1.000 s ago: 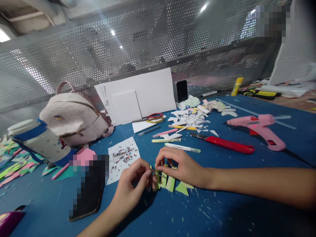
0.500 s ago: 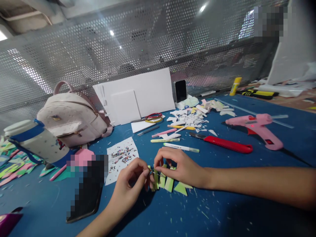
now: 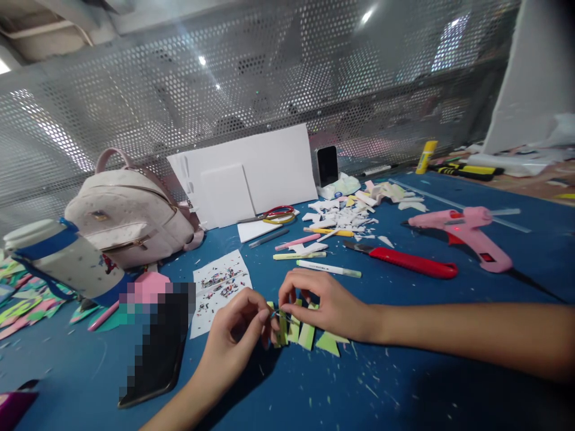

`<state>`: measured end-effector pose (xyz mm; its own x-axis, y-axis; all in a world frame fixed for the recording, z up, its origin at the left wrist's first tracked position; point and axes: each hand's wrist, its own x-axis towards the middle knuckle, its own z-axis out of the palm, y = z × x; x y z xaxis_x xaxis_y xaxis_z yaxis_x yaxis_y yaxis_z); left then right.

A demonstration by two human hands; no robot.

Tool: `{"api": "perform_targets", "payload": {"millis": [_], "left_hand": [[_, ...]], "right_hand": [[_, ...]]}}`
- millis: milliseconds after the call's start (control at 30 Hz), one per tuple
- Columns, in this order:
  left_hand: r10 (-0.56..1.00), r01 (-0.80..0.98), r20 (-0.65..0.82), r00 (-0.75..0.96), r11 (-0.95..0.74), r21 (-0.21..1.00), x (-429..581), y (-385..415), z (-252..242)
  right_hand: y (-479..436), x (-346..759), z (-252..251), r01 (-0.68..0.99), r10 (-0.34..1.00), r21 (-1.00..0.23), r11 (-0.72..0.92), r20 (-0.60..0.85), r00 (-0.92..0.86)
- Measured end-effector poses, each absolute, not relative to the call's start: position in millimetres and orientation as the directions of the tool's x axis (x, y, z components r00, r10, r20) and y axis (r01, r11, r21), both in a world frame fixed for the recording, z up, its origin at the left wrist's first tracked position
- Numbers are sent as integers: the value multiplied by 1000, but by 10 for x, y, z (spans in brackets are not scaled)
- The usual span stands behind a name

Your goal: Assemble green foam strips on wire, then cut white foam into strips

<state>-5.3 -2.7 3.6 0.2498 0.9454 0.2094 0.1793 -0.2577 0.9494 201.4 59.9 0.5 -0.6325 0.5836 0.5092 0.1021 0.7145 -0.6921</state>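
Note:
My left hand [image 3: 236, 341] and my right hand [image 3: 326, 305] meet low in the middle of the blue table [image 3: 404, 371]. Both pinch a small thin piece [image 3: 279, 313] between thumb and fingertips; I cannot make out what it is. Right under the fingers stand several light green foam pieces [image 3: 300, 332], cut into strips and triangles. A white sheet with coloured specks [image 3: 220, 286] lies just left of my left hand.
A red utility knife [image 3: 406, 262], a pink glue gun [image 3: 462, 230], pens [image 3: 314, 258] and white scraps [image 3: 345, 212] lie behind my hands. A beige backpack [image 3: 128, 209], a bottle [image 3: 58, 257] and a dark phone [image 3: 155, 359] are at the left. White boards [image 3: 251, 170] lean on the perforated wall.
The view has drifted slightly, so everything sits a bit further left. My hands keep pinching at the same spot above the green pieces.

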Motion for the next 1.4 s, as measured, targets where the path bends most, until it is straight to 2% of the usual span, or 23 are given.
{"api": "perform_targets", "payload": {"millis": [1400], "left_hand": [[943, 148, 214, 255, -257, 955, -41, -29, 19]], "right_hand": [[613, 1996, 4, 84, 540, -673, 735, 507, -671]]}}
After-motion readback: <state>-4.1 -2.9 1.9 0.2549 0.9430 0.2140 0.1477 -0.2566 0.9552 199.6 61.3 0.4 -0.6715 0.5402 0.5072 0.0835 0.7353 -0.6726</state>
